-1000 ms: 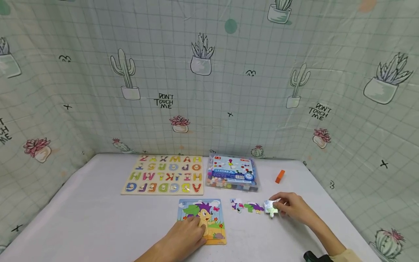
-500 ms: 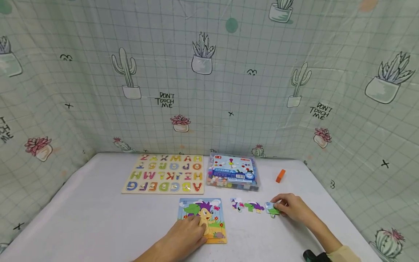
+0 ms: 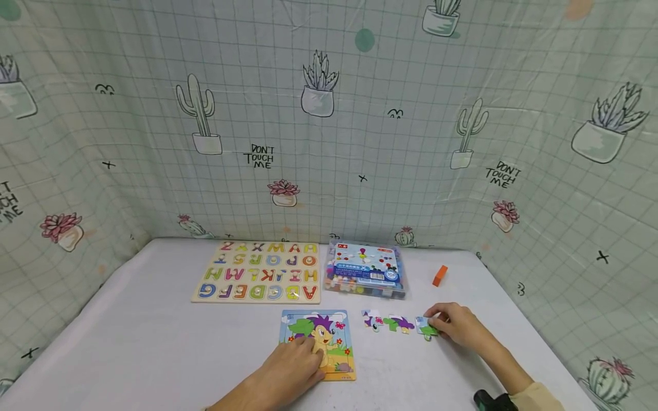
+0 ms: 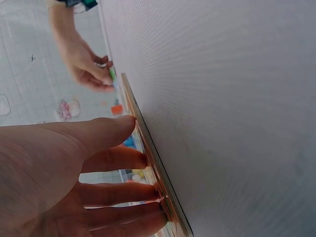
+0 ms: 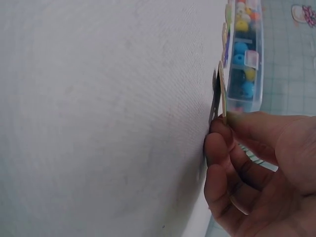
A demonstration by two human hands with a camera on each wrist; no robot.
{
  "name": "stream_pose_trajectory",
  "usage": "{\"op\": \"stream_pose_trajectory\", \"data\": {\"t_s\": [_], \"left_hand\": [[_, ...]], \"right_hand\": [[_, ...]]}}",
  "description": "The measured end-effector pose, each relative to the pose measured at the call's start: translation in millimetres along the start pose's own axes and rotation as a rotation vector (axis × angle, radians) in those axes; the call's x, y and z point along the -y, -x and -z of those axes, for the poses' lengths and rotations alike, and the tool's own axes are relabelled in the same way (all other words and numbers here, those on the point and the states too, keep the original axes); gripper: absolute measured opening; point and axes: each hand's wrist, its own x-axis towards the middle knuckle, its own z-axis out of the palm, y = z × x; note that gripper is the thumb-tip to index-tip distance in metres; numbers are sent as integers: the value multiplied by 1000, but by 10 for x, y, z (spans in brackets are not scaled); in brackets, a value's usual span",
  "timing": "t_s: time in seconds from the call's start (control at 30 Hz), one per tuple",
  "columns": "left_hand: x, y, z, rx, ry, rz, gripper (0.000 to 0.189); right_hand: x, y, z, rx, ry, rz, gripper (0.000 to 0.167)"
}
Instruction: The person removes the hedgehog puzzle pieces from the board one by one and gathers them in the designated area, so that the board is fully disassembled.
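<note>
At the right end of a short row on the desk (image 3: pixel 180 342), a jigsaw piece (image 3: pixel 424 326) with blue and green print sits in the fingers of your right hand (image 3: pixel 458 323), pinched at its right side between thumb and fingertips. It lies directly left of that hand, its tab toward you; being nearly square, it shows no clear long axis. The right wrist view shows it nearly flat, just above or on the desk; contact is too close to judge. Your right hand is plainly the nearer one.

Just left of it come a purple-and-green piece (image 3: pixel 398 324) and a piece with an eye print (image 3: pixel 372 321), the row running left-right. Farther left lies the hedgehog puzzle board (image 3: pixel 331 342), your left hand (image 3: pixel 293 365) resting on its left part, fingers extended and gripping no piece, as far as the views show. Beyond, at the back, stand an alphabet board (image 3: pixel 257 273), a clear box of coloured balls (image 3: pixel 365 271) and, to the right, an orange block (image 3: pixel 440 276).
</note>
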Motion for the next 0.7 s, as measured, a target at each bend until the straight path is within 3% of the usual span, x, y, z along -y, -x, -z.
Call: {"op": "stream_pose_trajectory", "data": {"t_s": [0.7], "left_hand": [[-2, 9, -16, -39, -9, -9, 36]], "right_hand": [[38, 5, 1, 11, 31, -40, 11]]}}
